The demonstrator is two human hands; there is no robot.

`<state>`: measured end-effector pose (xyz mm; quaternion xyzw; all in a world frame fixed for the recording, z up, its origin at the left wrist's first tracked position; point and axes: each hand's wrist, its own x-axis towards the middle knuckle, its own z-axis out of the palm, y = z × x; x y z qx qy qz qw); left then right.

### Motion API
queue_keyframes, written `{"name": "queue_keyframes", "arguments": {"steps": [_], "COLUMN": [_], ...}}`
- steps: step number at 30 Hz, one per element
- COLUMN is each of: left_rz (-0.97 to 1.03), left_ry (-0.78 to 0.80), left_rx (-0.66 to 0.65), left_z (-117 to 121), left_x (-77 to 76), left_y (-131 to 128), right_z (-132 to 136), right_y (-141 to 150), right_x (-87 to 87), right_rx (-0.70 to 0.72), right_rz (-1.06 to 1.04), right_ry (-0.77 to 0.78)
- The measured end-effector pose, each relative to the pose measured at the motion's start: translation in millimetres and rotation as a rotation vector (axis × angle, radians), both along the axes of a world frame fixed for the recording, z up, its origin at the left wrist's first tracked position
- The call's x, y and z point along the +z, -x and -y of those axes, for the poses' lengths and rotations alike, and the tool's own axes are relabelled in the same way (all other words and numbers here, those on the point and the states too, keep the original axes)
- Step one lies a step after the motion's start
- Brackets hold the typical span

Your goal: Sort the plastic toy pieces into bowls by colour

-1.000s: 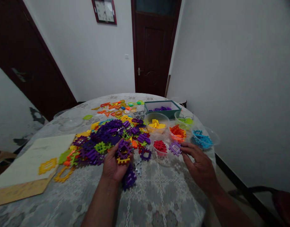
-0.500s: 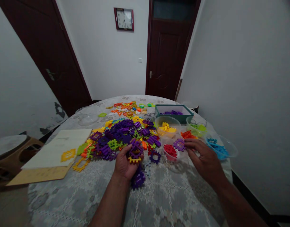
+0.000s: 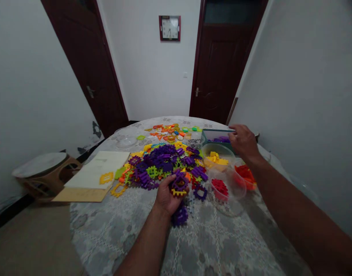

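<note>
The right hand [image 3: 244, 142] has moved from near the clear plastic bowl of red pieces [image 3: 221, 198] to the dark green rectangular box [image 3: 218, 130], and the lavender piece it pinched no longer shows. At the left hand's eleven o'clock lies a mixed pile of toothed plastic pieces [image 3: 161, 159]. The left hand [image 3: 166, 198] grips a stack of purple and yellow toothed pieces [image 3: 179, 184]; keeping it low and lightly held should stop pieces slipping. At its one-to-two o'clock, the box holds purple pieces [image 3: 220, 139]. The right hand's fingers curl by the rim; I cannot tell whether they grip anything. Releasing close above the contents would limit scatter.
</note>
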<state>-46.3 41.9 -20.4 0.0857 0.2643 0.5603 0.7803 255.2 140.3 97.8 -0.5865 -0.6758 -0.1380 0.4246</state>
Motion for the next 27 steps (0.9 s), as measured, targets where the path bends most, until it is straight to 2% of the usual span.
{"name": "queue_keyframes", "arguments": {"steps": [2, 4, 6, 9, 12, 16, 20, 23, 27], "left_rz": [0.011, 0.017, 0.035, 0.065, 0.058, 0.058, 0.079, 0.054, 0.060], "left_ry": [-0.001, -0.004, -0.018, -0.046, -0.041, -0.019, -0.001, 0.029, 0.036], "left_rx": [0.007, 0.003, -0.013, -0.023, -0.009, -0.008, -0.027, -0.028, -0.034], "left_z": [0, 0, 0, 1, 2, 2, 1, 2, 2], "left_x": [-1.4, -2.4, -3.3, -4.2, -4.3, -4.4, -4.1, -2.1, -0.3], "left_y": [-1, -2, -3, -5, -7, -7, -5, -3, -1], "right_z": [28, 63, 92, 113, 111, 107, 109, 106, 77], "right_y": [29, 63, 96, 129, 142, 143, 132, 110, 62], "right_x": [-9.5, -22.9, -37.7, -57.2, -67.5, -66.3, -58.3, -49.6, -32.2], "right_rx": [0.165, 0.383, 0.499, 0.513, 0.483, 0.481, 0.512, 0.571, 0.584], "right_rz": [0.053, 0.094, 0.123, 0.150, 0.146, 0.022, -0.285, -0.505, -0.466], "right_ry": [0.059, 0.218, 0.321, 0.418, 0.476, 0.516, 0.652, 0.791, 0.891]}}
